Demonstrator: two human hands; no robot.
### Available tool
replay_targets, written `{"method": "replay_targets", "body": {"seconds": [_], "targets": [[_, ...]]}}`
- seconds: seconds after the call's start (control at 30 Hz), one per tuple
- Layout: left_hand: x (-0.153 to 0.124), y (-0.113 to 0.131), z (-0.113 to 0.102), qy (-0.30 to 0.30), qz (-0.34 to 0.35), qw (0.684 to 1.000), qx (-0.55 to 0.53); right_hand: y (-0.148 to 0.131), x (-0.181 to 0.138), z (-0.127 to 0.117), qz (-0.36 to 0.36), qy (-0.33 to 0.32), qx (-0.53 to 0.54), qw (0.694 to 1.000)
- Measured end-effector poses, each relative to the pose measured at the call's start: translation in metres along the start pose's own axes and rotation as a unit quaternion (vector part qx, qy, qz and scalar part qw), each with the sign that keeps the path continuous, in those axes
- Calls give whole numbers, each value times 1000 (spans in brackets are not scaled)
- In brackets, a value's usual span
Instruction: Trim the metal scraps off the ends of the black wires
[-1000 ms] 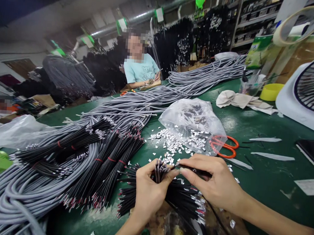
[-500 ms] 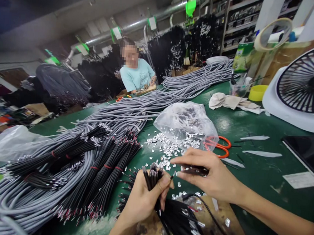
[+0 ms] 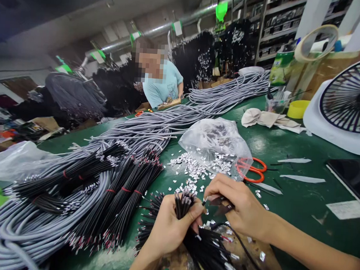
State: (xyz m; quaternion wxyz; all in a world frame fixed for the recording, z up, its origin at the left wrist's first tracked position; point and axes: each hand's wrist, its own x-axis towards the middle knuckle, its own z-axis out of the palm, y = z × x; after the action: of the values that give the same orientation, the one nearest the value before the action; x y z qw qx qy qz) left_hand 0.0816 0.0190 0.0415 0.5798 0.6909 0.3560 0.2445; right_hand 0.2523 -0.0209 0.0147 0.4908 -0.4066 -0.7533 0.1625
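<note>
My left hand (image 3: 170,225) is closed round a bundle of thin black wires (image 3: 183,204), their stripped ends pointing up past the thumb. Close on its right, my right hand (image 3: 239,205) is closed, with thumb and index finger at the tip of one black wire (image 3: 205,201). A small dark flat tool (image 3: 221,205) is held within those right fingers; its exact kind is partly hidden. Below both hands fans a sheaf of black wires (image 3: 208,252), several with silvery tabs at their ends. Small shiny metal pieces (image 3: 190,166) lie scattered just beyond.
A clear plastic bag (image 3: 214,133), orange-handled scissors (image 3: 256,171), a fan (image 3: 355,98) and a dark flat device (image 3: 352,176) lie around the green table. Banded black wire bundles (image 3: 123,197) and grey cables (image 3: 13,230) fill the left. Another person (image 3: 163,84) sits opposite.
My right hand has come in at the wire tip beside my left hand, its fingers more curled. The tool in it now points downward. My left hand keeps its bundle. The person opposite leans lower.
</note>
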Motion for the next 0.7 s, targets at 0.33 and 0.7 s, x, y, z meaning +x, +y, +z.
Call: {"method": "replay_targets", "body": {"seconds": [0.33, 0.7], "targets": [[4, -5, 1, 96, 32, 994, 47, -8, 6, -4, 1, 66, -5, 998], [1, -14, 0, 107, 127, 947, 274, -5, 6, -11, 131, -54, -51, 989]]}}
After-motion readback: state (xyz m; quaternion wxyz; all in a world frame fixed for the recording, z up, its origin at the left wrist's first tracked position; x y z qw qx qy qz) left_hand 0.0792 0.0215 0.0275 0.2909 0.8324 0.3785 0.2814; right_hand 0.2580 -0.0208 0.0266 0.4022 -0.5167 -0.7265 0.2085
